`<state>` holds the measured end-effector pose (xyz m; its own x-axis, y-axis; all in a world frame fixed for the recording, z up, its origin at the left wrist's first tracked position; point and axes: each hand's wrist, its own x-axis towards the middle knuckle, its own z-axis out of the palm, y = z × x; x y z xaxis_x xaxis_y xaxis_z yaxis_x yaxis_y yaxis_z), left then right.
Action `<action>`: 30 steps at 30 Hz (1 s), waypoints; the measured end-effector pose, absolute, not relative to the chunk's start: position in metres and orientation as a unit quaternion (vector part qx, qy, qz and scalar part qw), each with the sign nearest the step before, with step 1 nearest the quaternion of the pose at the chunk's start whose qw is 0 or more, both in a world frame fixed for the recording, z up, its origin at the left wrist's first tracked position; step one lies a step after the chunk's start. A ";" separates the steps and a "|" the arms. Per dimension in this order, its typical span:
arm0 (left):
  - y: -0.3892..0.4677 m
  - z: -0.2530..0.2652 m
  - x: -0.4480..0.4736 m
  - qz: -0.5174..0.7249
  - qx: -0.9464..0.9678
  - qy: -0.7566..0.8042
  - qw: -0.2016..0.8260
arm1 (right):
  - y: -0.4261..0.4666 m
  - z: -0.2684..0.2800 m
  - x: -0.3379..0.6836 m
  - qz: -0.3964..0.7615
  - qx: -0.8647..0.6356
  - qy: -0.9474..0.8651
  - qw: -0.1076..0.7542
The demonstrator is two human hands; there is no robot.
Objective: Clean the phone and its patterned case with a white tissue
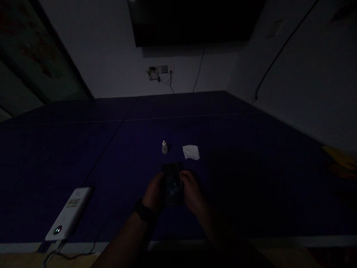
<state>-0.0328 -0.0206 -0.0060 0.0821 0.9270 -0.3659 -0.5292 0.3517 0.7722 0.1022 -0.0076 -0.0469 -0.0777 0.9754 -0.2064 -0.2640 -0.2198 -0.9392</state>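
A dark smartphone (173,186) is held between my two hands, its flat face turned up toward me. My left hand (154,191), with a black band on the wrist, grips the phone's left edge. Along the right edge my right hand (192,190) is closed on it, the thumb lying near a thin bright line on that side. Just beyond the phone a small clear bottle (164,148) with a white cap stands upright. To the bottle's right lies a folded white cloth or tissue (191,152). The dim light hides most of the fingers.
A white power bank (69,213) with a lit display and a plugged-in cable (72,257) lies at the left front of the blue surface (134,149). At the back are a wall socket (160,70) with cords and a dark TV screen (195,22). Something yellow (340,158) sits far right.
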 end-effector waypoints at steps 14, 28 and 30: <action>-0.019 0.006 -0.037 0.532 0.249 0.367 0.721 | -0.007 -0.016 0.099 0.796 -0.293 -0.259 0.461; -0.018 -0.012 -0.041 0.540 0.212 0.319 0.750 | -0.004 -0.031 0.098 0.815 -0.282 -0.188 0.470; -0.020 -0.013 -0.041 0.545 0.211 0.314 0.748 | -0.004 -0.034 0.098 0.824 -0.271 -0.173 0.467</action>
